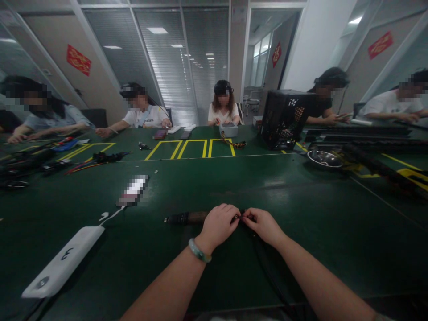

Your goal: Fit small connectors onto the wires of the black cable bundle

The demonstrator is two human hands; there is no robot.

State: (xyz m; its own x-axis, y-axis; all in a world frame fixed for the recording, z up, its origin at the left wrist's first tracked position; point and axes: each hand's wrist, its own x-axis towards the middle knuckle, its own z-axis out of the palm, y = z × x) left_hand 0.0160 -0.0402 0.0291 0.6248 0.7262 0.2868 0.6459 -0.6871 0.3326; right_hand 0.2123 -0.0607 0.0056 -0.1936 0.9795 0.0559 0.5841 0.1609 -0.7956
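Note:
My left hand [219,227], with a green bangle at the wrist, is closed over the right end of a dark cylindrical tool [195,218]. That tool lies on the green table, with a brownish body, a black front part and a small bright tip at the left. My right hand [262,226] pinches close beside it, the fingertips of both hands nearly touching. Whatever small dark piece sits between them is mostly hidden by the fingers. A black cable [267,263] runs from under my right hand toward the table's near edge.
A white power bank [65,263] is cabled to a phone [133,189] at left. Wire bundles [110,157] lie beyond. Further back stand a black computer case [286,118], a grey box [228,129] and a metal bowl [324,158]. Several people sit across the table.

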